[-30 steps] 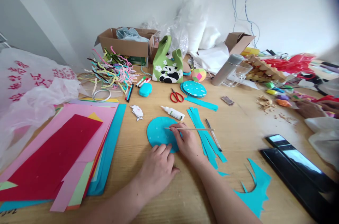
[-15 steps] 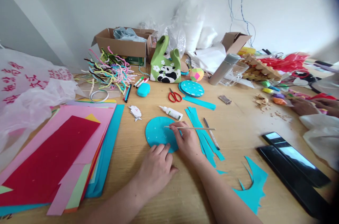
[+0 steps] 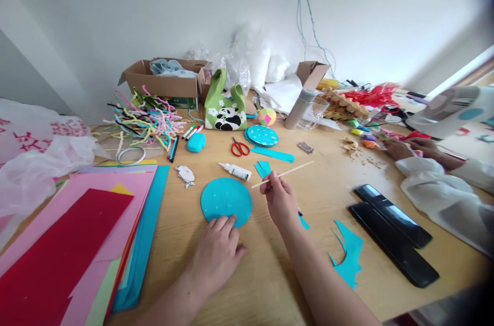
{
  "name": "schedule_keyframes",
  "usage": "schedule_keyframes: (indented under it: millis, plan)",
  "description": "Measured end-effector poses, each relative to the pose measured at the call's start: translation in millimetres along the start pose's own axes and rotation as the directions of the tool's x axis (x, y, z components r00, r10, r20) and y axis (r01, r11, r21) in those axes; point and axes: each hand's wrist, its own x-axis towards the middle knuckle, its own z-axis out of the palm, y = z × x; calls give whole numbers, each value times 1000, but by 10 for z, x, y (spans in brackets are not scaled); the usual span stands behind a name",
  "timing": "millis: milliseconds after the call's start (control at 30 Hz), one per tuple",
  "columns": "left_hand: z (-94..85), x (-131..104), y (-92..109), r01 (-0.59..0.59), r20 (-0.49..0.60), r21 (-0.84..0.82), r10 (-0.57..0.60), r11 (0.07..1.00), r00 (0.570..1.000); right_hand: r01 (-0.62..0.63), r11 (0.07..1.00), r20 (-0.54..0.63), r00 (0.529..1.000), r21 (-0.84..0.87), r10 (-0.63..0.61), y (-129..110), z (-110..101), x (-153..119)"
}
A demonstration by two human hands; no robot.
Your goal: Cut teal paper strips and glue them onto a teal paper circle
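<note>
A round blue paper disc (image 3: 226, 197) with small pale marks lies flat on the table. On its lower edge rest the fingers of my left hand (image 3: 219, 241), stretched out and holding nothing. My right hand (image 3: 278, 196) pinches a thin wooden stick (image 3: 297, 168) between thumb and fingers, to the right of the disc and apart from it. Just beyond the disc lies a white glue bottle (image 3: 236, 171) on its side. Blue paper strips (image 3: 263, 168) lie partly hidden under my right hand. Red-handled scissors (image 3: 240, 148) sit farther back.
Coloured paper sheets (image 3: 77, 243) are stacked at left. Behind stand a panda bag (image 3: 226, 110), pipe cleaners (image 3: 148, 118), more blue discs (image 3: 262, 136) and a steel flask (image 3: 301, 108). Two black phones (image 3: 393, 243) and a blue offcut (image 3: 349, 256) lie right, near another person's hands (image 3: 419, 151).
My right hand has lifted the stick away from the disc, moving right. My left hand still rests on the disc's edge. The whole view has shifted to the right.
</note>
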Motion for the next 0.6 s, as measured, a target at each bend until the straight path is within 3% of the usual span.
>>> schedule_keyframes:
  millis: [200, 300, 367, 467, 600]
  plan:
    - [15, -22, -5, -1, -28, 3, 1, 1000, 1000, 10, 996, 64, 998, -90, -4, -93, -6, -66]
    - [27, -22, -6, 1, -17, 13, -1, 1000, 1000, 41, 949, 186, 982, -313, 19, -257, 65, -20]
    - [33, -21, -6, 0, -2, 23, 0, 1000, 1000, 131, 815, 325, 943, -564, 74, -373, 212, 128]
    - [45, -27, -7, 4, -2, 30, -4, 1000, 1000, 331, 411, 457, 851, -849, 258, -448, 593, 465]
    - [81, -48, -35, -11, -21, 40, 12, 999, 1000, 297, 289, 386, 860, -910, 333, -344, 1151, 799]
